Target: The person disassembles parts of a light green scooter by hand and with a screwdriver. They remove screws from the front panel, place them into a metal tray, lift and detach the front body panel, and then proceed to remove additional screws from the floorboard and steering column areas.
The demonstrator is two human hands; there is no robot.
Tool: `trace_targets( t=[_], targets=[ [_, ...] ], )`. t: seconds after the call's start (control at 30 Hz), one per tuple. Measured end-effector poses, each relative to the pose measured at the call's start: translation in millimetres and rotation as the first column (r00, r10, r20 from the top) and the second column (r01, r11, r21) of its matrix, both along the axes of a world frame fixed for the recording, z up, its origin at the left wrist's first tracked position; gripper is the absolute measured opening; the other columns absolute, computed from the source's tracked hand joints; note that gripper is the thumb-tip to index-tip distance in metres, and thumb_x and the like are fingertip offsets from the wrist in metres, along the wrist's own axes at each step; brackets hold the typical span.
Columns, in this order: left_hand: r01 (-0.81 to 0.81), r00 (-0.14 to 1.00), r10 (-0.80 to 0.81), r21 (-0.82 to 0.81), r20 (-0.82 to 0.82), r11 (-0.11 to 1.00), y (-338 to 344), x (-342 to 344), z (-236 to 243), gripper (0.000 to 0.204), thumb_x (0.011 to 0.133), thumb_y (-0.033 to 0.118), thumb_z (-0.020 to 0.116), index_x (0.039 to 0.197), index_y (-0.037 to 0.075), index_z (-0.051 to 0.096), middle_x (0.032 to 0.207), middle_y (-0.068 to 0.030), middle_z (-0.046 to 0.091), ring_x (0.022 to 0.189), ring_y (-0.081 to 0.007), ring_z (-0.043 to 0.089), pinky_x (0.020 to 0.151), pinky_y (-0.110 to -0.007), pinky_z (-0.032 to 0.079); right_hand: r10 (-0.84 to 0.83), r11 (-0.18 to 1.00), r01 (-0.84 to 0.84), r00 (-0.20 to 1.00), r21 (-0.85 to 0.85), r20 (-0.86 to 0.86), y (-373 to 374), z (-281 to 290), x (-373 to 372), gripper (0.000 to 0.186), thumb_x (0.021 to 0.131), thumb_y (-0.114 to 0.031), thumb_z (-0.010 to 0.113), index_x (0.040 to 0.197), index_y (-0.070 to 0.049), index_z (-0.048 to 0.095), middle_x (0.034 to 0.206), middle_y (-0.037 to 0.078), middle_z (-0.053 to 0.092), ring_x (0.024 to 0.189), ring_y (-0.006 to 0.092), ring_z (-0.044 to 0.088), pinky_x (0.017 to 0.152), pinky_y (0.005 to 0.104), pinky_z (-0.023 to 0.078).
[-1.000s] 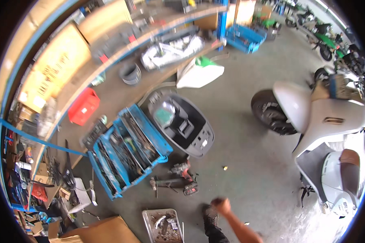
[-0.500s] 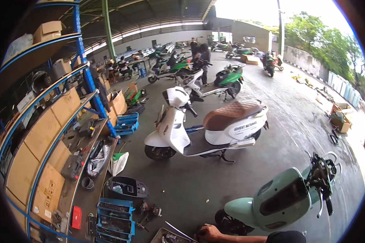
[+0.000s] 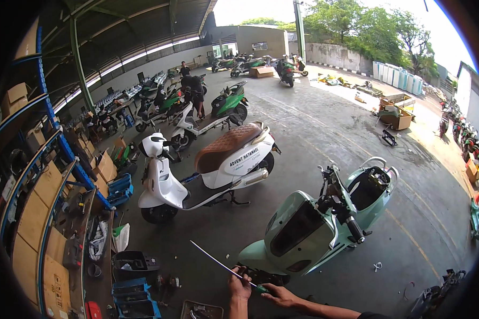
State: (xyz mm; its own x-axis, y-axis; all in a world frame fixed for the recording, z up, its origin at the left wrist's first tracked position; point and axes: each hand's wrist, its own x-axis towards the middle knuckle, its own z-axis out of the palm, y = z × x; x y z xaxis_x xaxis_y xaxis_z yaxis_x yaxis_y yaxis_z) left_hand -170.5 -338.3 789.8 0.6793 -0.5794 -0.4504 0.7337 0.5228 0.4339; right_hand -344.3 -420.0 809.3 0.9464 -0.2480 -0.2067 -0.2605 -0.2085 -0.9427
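A long screwdriver (image 3: pixel 218 259) with a thin silvery shaft and a green handle slants up to the left in front of me. My left hand (image 3: pixel 239 285) is closed around its shaft, close to the handle. The handle sits in the fingers of my right hand (image 3: pixel 280 295). Just beyond both hands stands a pale green scooter (image 3: pixel 298 234), its dark front wheel (image 3: pixel 263 275) nearest to them. A shallow tray (image 3: pixel 203 307) of small parts lies on the floor to the left of my left forearm.
A white scooter (image 3: pixel 231 166) with a brown seat is parked ahead. At left are a blue open toolbox (image 3: pixel 134 299), a black plastic tub-like part (image 3: pixel 135 260) and blue-framed shelving (image 3: pixel 50 215) with cartons. Farther off, people stand near a green and white scooter (image 3: pixel 228 109).
My view has swung to the right, bringing more of the pale green scooter in. The screwdriver has come up from beside the tray, and both hands now show on it.
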Motion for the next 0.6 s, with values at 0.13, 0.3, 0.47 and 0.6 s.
trace_targets(
  t=[0.13,0.3,0.47,0.6],
  targets=[
    [-0.106,0.987,0.119,-0.127,0.105,0.986,-51,-7,100,0.016,0.096,0.023,0.050,0.101,0.011,0.060,0.099,-0.0079,0.068,0.085,-0.0204,0.068,0.075,-0.037,0.059,-0.252,0.912,0.279,0.960,-0.300,0.125,-42,86,-95,0.047,0.090,-0.032,0.062,0.128,-0.006,0.054,0.105,0.020,0.067,0.094,0.0347,0.066,0.083,0.0388,0.052],
    [0.106,0.952,-0.037,-0.216,0.302,0.971,-130,-70,166,0.020,0.098,0.022,0.051,0.107,0.007,0.060,0.105,-0.0131,0.066,0.096,-0.0290,0.067,0.083,-0.042,0.059,-0.429,0.795,0.493,0.869,-0.353,0.246,-107,135,-209,0.041,0.082,-0.017,0.068,0.120,-0.006,0.061,0.091,0.015,0.067,0.078,0.0282,0.068,0.070,0.0335,0.053],
    [0.291,0.923,-0.178,-0.318,0.340,0.902,-209,-141,197,0.018,0.097,0.019,0.054,0.105,0.004,0.061,0.105,-0.0143,0.066,0.098,-0.0323,0.066,0.084,-0.045,0.059,-0.539,0.622,0.591,0.799,-0.515,0.266,-159,169,-315,0.047,0.073,-0.010,0.074,0.118,-0.009,0.063,0.072,0.007,0.061,0.057,0.0221,0.062,0.056,0.0309,0.050],
    [0.429,0.867,-0.293,-0.304,0.404,0.851,-279,-195,198,0.019,0.096,0.017,0.055,0.104,0.001,0.060,0.102,-0.0149,0.066,0.096,-0.0322,0.067,0.084,-0.044,0.060,-0.605,0.464,0.625,0.741,-0.628,0.291,-199,179,-385,0.048,0.069,-0.009,0.076,0.115,-0.011,0.065,0.069,0.006,0.060,0.057,0.0234,0.062,0.055,0.0315,0.051]
  ],
)
